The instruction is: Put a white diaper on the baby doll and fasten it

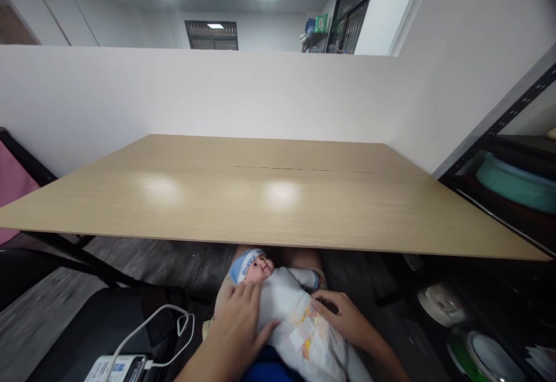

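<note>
A baby doll (278, 292) in a white top and a blue cap with lettering on its band lies face up across the lap, below the table edge. A white diaper (317, 335) with a yellow and orange printed front is around its hips, and a pale tape tab shows on that front. My left hand (238, 318) lies along the doll's side near its shoulder, fingers stretched and thumb spread over the top. At the diaper's upper edge, on the other side, my right hand (339, 315) has its thumb and forefinger bent against the material. Its fingertips are partly hidden.
A wooden table (243, 202) spans the view ahead, its front edge just above the doll. At lower left, a black chair (65, 335) holds a white device (117, 367) with a cable. Shelving (473, 144) with a teal item stands right; round containers (443, 304) sit below.
</note>
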{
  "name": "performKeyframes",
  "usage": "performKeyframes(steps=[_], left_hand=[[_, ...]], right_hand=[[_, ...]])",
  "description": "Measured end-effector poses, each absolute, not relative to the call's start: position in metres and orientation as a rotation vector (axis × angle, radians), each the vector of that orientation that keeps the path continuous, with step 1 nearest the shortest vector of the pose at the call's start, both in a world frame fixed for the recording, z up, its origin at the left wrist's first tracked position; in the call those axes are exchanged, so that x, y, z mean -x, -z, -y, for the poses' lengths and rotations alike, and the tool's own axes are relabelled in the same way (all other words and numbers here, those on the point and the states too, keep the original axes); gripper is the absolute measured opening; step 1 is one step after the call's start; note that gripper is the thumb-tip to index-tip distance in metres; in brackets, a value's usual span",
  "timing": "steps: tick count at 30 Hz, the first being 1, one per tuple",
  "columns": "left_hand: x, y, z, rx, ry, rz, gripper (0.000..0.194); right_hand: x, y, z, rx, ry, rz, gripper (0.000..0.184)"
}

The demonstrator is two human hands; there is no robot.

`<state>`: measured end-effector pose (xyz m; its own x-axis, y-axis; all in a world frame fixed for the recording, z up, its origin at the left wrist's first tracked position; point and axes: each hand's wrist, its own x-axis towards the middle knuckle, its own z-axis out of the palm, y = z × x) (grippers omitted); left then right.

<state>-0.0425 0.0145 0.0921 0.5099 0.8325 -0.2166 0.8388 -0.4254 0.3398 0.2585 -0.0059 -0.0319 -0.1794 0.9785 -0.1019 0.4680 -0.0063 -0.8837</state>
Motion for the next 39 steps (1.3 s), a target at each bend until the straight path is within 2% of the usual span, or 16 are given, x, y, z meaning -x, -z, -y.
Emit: performKeyframes(steps=[3, 6, 10, 16, 20, 26, 29, 31, 33, 35, 37, 39], left_hand=[[0.004, -0.078, -0.031, -2.364, -0.317, -0.869, 0.054], [-0.017, -0.045, -0.045, -2.356, -0.334, -0.447, 0.045], [-0.019, -0.013, -0.048, -2.35, -0.344, -0.4, 0.032], [-0.011, -0.017, -0.042, -2.189, -0.462, -0.441, 0.022], [-0.003, -0.027, -0.041, -2.099, -0.486, -0.413, 0.029], [0.037, -0.047, -0.028, -1.906, -0.3, -0.353, 0.048], [0.052, -0.049, -0.025, -1.807, -0.233, -0.383, 0.062], [0.049, -0.045, -0.029, -1.727, -0.167, -0.386, 0.071], [0.032, -0.039, -0.039, -1.736, -0.16, -0.398, 0.071], [0.001, -0.03, -0.053, -1.92, -0.254, -0.394, 0.06], [-0.041, -0.016, -0.069, -2.22, -0.335, -0.348, 0.049], [-0.09, 0.006, -0.08, -2.445, -0.145, -0.278, 0.062]], right_hand=[[-0.261, 0.03, 0.005, 1.5, -1.077, 1.784, 0.05], [-0.264, 0.036, 0.006, 1.468, -1.044, 1.843, 0.049], [-0.267, 0.054, 0.006, 1.506, -0.991, 1.841, 0.051], [-0.28, 0.076, -0.009, 1.645, -0.878, 1.699, 0.061], [-0.276, 0.063, -0.017, 1.633, -0.764, 1.699, 0.056], [-0.244, 0.019, 0.004, 1.351, -0.95, 1.985, 0.042], [-0.256, 0.006, 0.015, 1.483, -0.984, 1.97, 0.057], [-0.275, 0.004, 0.025, 1.528, -1.139, 1.902, 0.07], [-0.294, 0.008, 0.037, 1.543, -1.398, 1.778, 0.081], [-0.307, 0.02, 0.053, 1.596, -1.568, 1.671, 0.084], [-0.312, 0.037, 0.069, 1.694, -1.495, 1.671, 0.077], [-0.31, 0.055, 0.082, 1.799, -1.348, 1.692, 0.066]])
